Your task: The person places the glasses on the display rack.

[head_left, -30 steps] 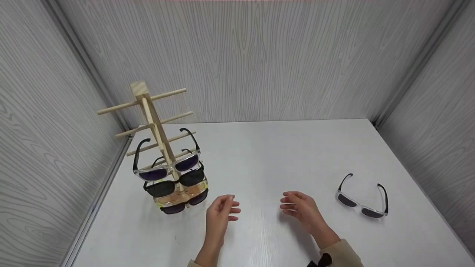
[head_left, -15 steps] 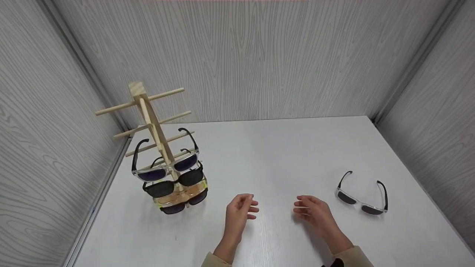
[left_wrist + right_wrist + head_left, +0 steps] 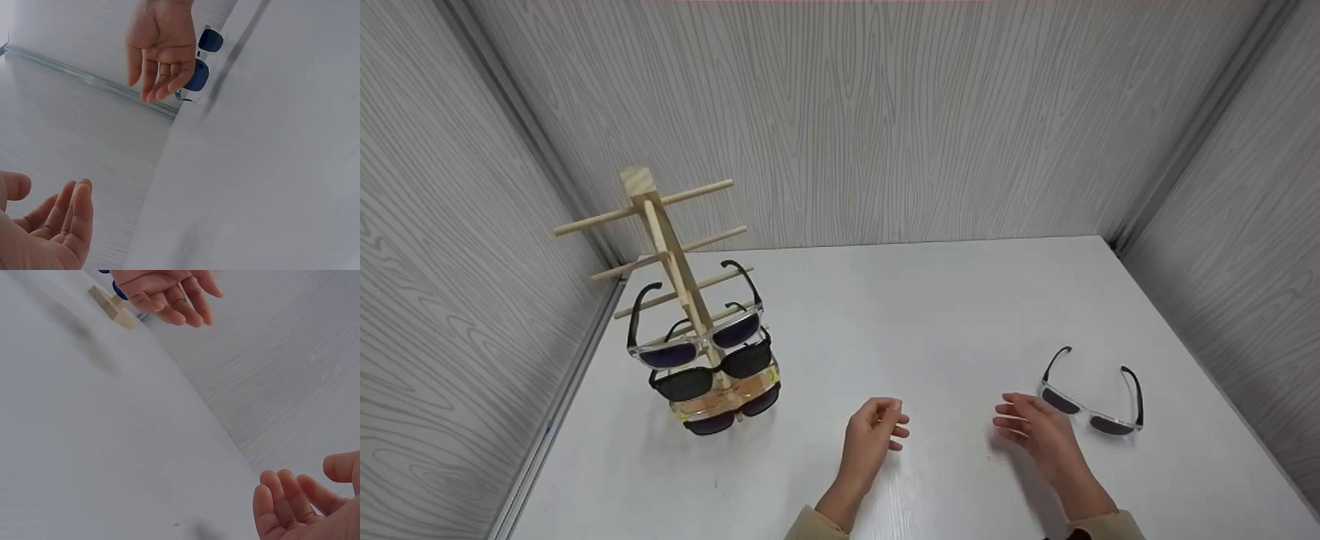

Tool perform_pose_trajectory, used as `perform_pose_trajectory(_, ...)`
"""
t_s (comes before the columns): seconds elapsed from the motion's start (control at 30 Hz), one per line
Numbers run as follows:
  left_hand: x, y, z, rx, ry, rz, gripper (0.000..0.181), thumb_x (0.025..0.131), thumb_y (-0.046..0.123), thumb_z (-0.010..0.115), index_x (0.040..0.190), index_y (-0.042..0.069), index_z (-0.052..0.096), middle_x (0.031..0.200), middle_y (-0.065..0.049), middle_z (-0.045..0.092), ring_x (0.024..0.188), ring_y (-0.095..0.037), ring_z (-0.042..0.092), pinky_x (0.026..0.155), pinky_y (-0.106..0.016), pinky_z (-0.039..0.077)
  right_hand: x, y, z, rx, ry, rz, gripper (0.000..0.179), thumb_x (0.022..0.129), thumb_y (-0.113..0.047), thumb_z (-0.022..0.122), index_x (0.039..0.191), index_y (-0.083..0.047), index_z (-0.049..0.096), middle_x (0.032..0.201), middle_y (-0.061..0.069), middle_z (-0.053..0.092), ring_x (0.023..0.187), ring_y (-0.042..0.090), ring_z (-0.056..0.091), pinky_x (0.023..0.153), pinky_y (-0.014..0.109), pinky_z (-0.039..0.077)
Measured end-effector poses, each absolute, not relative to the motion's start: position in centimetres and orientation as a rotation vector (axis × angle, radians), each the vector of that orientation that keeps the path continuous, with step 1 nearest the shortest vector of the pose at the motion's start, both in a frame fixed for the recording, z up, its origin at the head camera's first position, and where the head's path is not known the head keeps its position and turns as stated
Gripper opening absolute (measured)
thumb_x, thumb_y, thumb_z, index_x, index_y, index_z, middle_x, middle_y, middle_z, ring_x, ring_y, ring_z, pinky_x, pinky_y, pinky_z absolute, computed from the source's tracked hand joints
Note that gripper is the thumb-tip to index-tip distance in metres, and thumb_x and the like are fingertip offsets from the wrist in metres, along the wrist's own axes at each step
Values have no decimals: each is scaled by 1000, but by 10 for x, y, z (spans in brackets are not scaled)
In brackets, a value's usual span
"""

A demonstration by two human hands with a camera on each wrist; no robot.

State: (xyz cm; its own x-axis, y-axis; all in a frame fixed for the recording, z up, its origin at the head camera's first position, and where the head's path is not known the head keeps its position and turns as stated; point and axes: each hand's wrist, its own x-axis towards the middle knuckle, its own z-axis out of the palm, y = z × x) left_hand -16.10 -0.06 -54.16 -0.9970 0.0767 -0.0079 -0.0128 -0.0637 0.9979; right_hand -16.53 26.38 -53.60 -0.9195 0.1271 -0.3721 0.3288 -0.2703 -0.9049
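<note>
My left hand [image 3: 871,436] hovers above the white table, fingers loosely bent, holding nothing. To its right my right hand [image 3: 1041,435] is also bare, its fingers relaxed and pointing left. Just beside the right hand lies a pair of sunglasses [image 3: 1112,426] with a clear frame, dark lenses and black temples spread out. In the left wrist view these sunglasses [image 3: 211,40] show partly behind the right hand [image 3: 163,48]. The left hand [image 3: 50,230] is in that view's lower corner, palm up and thumb apart from the fingers.
A wooden display rack [image 3: 675,262] stands at the left, with bare upper pegs. Several sunglasses [image 3: 686,382] hang on its lower part, their temples jutting back. The white table [image 3: 915,322] is bounded by a back wall [image 3: 847,120] and side walls.
Both hands have moved rightward over the table, the right one now up close to the sunglasses lying there. The rack and all sunglasses stay where they were.
</note>
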Motion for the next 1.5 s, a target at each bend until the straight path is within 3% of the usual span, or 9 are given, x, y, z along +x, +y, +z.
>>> perform_pose_trajectory(0.27, -162, 11, -544, 139, 2104, 2193, 25, 94, 30, 57, 104, 7, 61, 89, -11, 65, 75, -20, 64, 60, -29, 54, -154, 294, -528, 599, 1763, -2396, 41, 95, -24, 54, 126, 2, 46, 97, 6, 64, 92, 20, 64, 84, 34, 51)
perform_pose_trajectory(0.63, -168, 42, -544, 227, 2110, 2147, 19, 95, 22, 55, 103, 7, 62, 85, -8, 65, 74, -25, 65, 60, -38, 55, -137, 324, -525, 675, 1733, -2438, 20, 95, -24, 55, 108, -10, 60, 92, 2, 67, 88, 17, 65, 83, 32, 51)
perform_pose_trajectory(1.23, -177, 88, -537, 300, 2074, 2070, 20, 93, 26, 58, 99, 8, 63, 79, 0, 63, 69, -15, 64, 57, -27, 53, -116, 375, -518, 794, 1737, -2601, 10, 90, -26, 62, 92, -19, 68, 88, 3, 70, 83, 18, 67, 74, 31, 54)
perform_pose_trajectory(1.5, -185, 106, -531, 320, 2116, 2007, 17, 93, 29, 57, 97, 13, 62, 78, 3, 61, 69, -13, 63, 56, -24, 52, -111, 391, -519, 990, 1756, -2625, 33, 82, -32, 71, 106, -13, 59, 85, 0, 69, 81, 19, 68, 71, 33, 55)
